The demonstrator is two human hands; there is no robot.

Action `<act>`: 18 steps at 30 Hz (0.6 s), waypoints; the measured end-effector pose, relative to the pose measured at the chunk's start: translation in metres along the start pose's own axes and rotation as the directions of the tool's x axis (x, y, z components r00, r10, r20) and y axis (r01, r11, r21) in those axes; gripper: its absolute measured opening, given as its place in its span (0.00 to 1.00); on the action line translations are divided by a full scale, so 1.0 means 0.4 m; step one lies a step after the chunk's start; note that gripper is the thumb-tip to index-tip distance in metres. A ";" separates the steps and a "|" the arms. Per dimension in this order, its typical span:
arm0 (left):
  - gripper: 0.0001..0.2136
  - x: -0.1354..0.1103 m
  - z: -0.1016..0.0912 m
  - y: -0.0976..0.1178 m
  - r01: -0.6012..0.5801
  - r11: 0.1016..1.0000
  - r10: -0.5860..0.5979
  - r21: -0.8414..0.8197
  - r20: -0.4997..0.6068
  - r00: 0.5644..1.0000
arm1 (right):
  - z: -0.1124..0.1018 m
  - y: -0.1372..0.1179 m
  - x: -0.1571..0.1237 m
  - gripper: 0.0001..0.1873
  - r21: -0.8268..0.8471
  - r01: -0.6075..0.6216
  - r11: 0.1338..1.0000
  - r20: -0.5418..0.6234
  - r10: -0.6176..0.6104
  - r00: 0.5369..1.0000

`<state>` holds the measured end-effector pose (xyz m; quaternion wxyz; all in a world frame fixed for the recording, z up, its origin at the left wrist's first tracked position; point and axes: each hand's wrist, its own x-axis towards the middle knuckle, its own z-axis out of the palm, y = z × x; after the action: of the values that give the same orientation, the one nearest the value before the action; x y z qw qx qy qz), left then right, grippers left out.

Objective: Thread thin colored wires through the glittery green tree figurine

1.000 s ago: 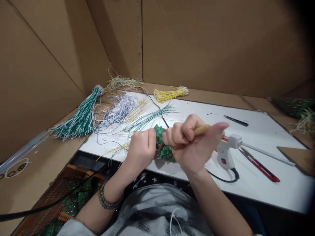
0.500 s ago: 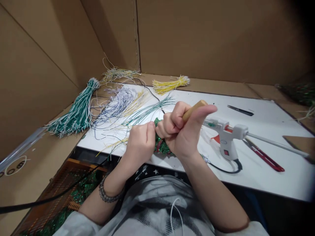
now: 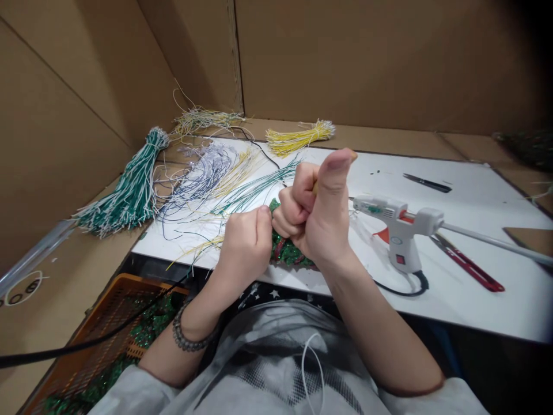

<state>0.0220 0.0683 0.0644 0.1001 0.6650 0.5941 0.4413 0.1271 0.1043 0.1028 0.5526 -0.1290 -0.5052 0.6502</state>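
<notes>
A green glittery decoration (image 3: 287,252) with dark red parts lies at the white board's front edge, between and partly behind my hands. My left hand (image 3: 247,239) is closed at its left side, thumb on top, gripping it. Over its right side my right hand (image 3: 322,216) is in a fist around a wooden handle (image 3: 354,155), thumb pointing up along it. Only the handle's end shows past the thumb; the tool's working end is hidden. Right of that hand stands a white glue gun (image 3: 400,230) with a long glue stick in it.
Green wires (image 3: 259,184), blue-and-white wires (image 3: 199,173) and a yellow bundle (image 3: 302,138) lie behind my hands. A thick green-white bundle (image 3: 129,184) is at left. Small snips (image 3: 427,183) and a red cutter (image 3: 473,268) lie right. An orange crate (image 3: 116,294) holds green pieces below left.
My right hand has turned, so the thumb points more upright and covers most of the wooden handle. My left hand stays closed in its place. The whole view has shifted slightly.
</notes>
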 end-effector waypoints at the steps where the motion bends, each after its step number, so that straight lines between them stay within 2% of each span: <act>1: 0.18 0.000 0.000 0.000 0.007 1.000 -0.007 -0.002 0.002 1.000 | 0.001 0.002 -0.003 0.35 -0.007 0.008 1.000 -0.005 -0.008 1.000; 5: 0.19 -0.002 0.000 0.001 0.015 1.000 -0.015 0.004 -0.003 1.000 | -0.001 0.015 -0.017 0.32 -0.073 0.118 0.990 -0.034 -0.121 0.992; 8: 0.18 -0.004 -0.001 0.006 0.004 1.000 -0.004 0.010 -0.021 1.000 | -0.006 0.028 -0.026 0.30 -0.113 0.195 0.974 -0.008 -0.198 0.980; 12: 0.18 -0.004 -0.003 0.011 0.034 0.999 -0.034 -0.033 -0.003 0.999 | -0.012 0.036 -0.036 0.29 -0.210 0.238 0.948 0.014 -0.241 0.971; 14: 0.18 -0.005 -0.002 0.008 0.048 0.997 -0.048 -0.057 0.013 0.999 | -0.014 0.035 -0.039 0.30 -0.275 0.253 0.927 0.052 -0.248 0.967; 18: 0.18 -0.007 0.002 0.000 0.068 0.993 -0.063 -0.097 0.051 0.997 | -0.021 0.031 -0.043 0.28 -0.358 0.347 0.867 0.208 -0.288 0.935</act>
<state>0.0229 0.0662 0.0624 0.1615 0.6497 0.5906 0.4505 0.1320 0.0956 0.0822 0.5765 -0.1024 -0.6780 0.4444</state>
